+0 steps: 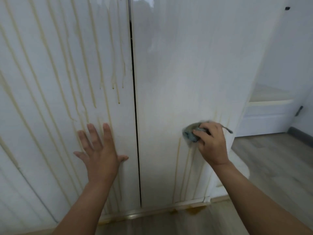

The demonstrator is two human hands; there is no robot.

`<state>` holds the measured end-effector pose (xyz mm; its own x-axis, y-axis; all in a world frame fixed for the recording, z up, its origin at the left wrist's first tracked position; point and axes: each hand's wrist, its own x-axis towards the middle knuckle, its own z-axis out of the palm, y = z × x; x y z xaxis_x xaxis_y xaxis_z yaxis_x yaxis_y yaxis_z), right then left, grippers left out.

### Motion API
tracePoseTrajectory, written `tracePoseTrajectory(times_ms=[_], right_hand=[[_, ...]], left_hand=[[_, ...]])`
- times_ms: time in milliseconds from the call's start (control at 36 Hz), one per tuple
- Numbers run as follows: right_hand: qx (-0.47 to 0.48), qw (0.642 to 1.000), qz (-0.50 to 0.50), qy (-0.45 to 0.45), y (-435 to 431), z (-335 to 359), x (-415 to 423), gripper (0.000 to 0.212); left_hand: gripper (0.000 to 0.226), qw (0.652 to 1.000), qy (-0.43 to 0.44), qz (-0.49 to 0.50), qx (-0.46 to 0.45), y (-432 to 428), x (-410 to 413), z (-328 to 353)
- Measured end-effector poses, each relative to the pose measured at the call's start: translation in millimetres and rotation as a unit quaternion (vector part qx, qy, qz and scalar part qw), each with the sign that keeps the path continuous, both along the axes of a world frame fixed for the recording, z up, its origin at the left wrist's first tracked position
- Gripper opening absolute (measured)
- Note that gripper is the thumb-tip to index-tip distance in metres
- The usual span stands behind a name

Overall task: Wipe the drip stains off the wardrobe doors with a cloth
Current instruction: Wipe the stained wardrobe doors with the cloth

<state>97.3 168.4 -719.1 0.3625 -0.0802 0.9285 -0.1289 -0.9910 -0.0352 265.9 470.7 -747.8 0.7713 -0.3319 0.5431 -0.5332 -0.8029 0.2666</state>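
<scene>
Here, yellowish drips streak white wardrobe doors.

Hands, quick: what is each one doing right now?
Left hand: open, flat against the left door.
Right hand: gripping the cloth against the right door.

The single view sits on the person's head and faces forward and slightly down, close against the wardrobe doors, which fill most of the frame. The left forearm and right forearm enter from the bottom edge. The wide lens bows the door edges, and floor shows at right.
</scene>
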Motion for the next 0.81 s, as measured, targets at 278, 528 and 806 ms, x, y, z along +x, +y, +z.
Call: tracePoseTrajectory(times_ms=[278,528,806], right_hand=[[0.052,0.993,-0.016,-0.101,0,30,13,0.023],[0.053,0.996,-0.006,-0.073,-10,23,-13,0.03],[0.093,0.984,-0.047,-0.148,-28,76,-9,0.036]], left_hand=[[0.156,1.0,0.01,0.023,0.01,0,0,1],[0.156,1.0,0.006,0.018,0.008,0,1,-1],[0.153,1.0,0.006,0.016,0.001,-1,-2,2]])
